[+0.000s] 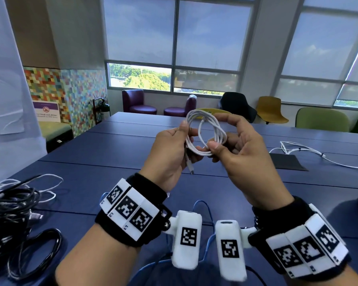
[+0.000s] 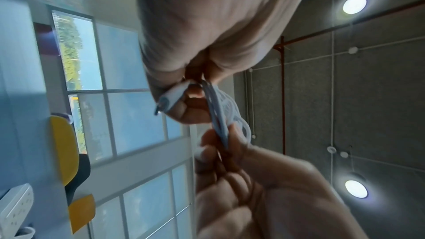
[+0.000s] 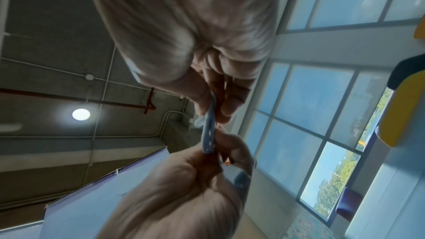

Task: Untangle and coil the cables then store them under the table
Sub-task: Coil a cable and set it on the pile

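Above the blue table point(image 1: 116, 153), the person holds one white cable point(image 1: 205, 131) wound into a coil of several loops, raised in front of the chest. The left hand point(image 1: 170, 149) pinches the coil's 9 o'clock side between thumb and fingers, with one plug point(image 1: 191, 169) dangling below the palm. The right hand point(image 1: 242, 145) grips the coil at about 5 o'clock, thumb pressed on the strands and fingers curled behind.

Counted on the table: one tangled pile point(image 1: 15, 205) of black and white cables at 8 o'clock from the hands, one loose white cord point(image 1: 310, 151) at 3 o'clock beside a dark mat point(image 1: 287, 161), and a thin blue wire point(image 1: 205, 205) running below the wrists. Each wrist wears one black band with three square coded markers and one white camera block carrying a fourth.

A purple sign point(image 1: 47, 112) at 10 o'clock bears a round prohibition symbol; its writing is too small to read.

Only the head view shows the table and the pile. The left wrist view shows two ceiling lamps and a white power strip point(image 2: 16, 210) at 7 o'clock, with the coil point(image 2: 220, 114) edge-on between both hands. The right wrist view shows one lamp and the strands point(image 3: 209, 130) edge-on.
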### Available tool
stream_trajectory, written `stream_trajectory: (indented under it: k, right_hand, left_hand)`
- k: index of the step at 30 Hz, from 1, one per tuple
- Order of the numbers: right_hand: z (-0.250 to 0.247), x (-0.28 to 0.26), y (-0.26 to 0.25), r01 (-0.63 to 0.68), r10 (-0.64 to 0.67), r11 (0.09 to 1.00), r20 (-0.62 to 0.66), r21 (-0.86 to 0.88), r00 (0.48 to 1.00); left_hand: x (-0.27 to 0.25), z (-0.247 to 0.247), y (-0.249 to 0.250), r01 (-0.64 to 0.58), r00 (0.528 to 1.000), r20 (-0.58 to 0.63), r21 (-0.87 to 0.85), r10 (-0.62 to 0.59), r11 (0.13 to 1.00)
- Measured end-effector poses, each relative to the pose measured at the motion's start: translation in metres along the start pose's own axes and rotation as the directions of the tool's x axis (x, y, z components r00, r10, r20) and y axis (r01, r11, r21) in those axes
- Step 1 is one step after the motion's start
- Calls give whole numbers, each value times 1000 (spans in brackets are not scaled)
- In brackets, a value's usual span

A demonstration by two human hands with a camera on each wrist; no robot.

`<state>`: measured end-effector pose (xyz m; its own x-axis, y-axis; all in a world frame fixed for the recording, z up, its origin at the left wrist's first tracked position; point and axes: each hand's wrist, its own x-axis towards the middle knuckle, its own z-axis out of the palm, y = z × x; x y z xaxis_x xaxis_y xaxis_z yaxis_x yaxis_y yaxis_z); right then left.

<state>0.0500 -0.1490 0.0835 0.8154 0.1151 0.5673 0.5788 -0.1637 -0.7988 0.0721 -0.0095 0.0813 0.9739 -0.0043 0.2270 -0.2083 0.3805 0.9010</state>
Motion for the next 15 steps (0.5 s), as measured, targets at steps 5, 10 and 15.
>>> stream_trajectory:
  k: [5,10,15]
  right_hand:
    - [-3,2,3,-31,33,979,6,-202,999]
    - [-2,0,10,74,-74,895,18,-439,997]
    - [-3,3,19,419,-489,578,113,-700,865]
  left_hand:
    - [0,-6,6,54,995,90,-116,-44,992]
    - [-1,-3,6,-5,1000,26,7,5,1000]
    - [-4,0,5,-53,997,65,155,43,986]
